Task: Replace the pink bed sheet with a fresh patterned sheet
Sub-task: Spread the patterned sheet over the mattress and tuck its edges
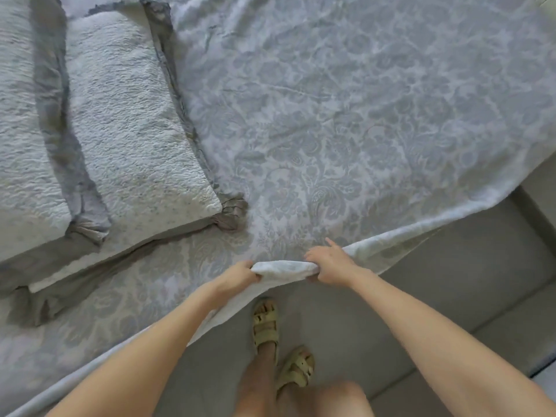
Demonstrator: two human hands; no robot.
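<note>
- Grey-blue and white, the patterned sheet [331, 115] covers the bed from the pillows to the near edge, with a floral design and soft creases.
- I see the left hand [240, 275] gripping the near edge of the sheet, with the fingers curled round a bunched fold.
- The right hand [328, 263] holds the same fold just beside it. Most fingers curl over the cloth and one finger is stretched forward.
- To the right of the hands, the edge hangs down toward the grey floor [451, 281].
- Two textured pillows [129, 130] with grey frills lie side by side on the sheet, at the left.
- Below the hands I see two feet in pale green sandals [265, 322].
</note>
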